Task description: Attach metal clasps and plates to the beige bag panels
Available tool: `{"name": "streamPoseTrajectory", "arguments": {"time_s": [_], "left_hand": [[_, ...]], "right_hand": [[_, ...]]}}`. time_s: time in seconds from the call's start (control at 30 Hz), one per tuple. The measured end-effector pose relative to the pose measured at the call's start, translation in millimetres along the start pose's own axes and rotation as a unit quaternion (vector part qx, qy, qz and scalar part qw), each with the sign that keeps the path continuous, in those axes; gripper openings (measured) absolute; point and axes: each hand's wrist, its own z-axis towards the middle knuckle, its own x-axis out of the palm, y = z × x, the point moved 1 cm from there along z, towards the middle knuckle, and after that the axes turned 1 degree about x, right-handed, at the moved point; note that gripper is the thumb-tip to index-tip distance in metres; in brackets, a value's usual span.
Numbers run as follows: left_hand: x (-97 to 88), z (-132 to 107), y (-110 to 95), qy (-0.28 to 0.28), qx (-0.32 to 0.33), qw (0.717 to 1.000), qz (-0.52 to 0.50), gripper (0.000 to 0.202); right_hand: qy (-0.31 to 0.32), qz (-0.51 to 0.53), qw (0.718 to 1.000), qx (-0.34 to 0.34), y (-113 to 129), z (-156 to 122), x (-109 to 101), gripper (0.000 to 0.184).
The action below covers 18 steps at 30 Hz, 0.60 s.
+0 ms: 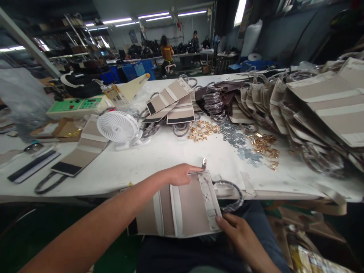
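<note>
A flat beige bag panel (193, 206) with pale cross strips, a dark end strip and a plastic-wrapped handle (237, 193) lies tilted across my lap, against the table's front edge. My left hand (180, 174) is closed on its upper edge, the index finger stretched along that edge to a small tab with a shiny metal fitting (204, 163). At the lower right corner my right hand (237, 229) grips the panel, thumb on top; its other fingers are partly hidden. Small metal outlines and prongs show along the panel's right strip.
On the white table (159, 163) lie gold fittings (203, 130), more gold pieces (263, 144) and grey flat bits (236, 138). Stacked bag panels (327, 102) fill the right. A white fan (118, 127) and another panel (85, 148) are left. Two people are far back.
</note>
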Motion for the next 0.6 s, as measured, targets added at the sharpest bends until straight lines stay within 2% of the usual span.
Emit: {"name": "streamPoseTrajectory", "arguments": {"time_s": [0.1,0.17,0.23,0.3,0.4,0.5,0.6], "left_hand": [[9.0,9,3,0.003,0.046,0.996,0.071,0.085],[14.8,10,5,-0.018,0.083,0.991,0.103,0.083],[19.8,8,6,-0.041,0.088,0.986,0.132,0.08],[25.6,1,5,-0.084,0.063,0.98,0.168,0.074],[43.4,-16,1,-0.213,0.018,0.947,0.238,0.057],[77.4,-32,-4,-0.295,0.032,0.906,0.301,0.037],[110.7,-35,-5,-0.33,0.041,0.889,0.316,0.042]], "right_hand": [[-0.072,-0.142,0.98,-0.118,16,-2,-27,0.041],[-0.128,-0.225,0.943,-0.207,35,5,-39,0.034],[-0.133,-0.313,0.902,-0.268,54,22,-41,0.035],[-0.098,-0.405,0.866,-0.278,67,43,-34,0.038],[-0.072,-0.493,0.828,-0.259,73,66,-24,0.038],[-0.085,-0.523,0.813,-0.241,70,73,-22,0.039],[-0.079,-0.523,0.816,-0.234,70,74,-26,0.039]]}}
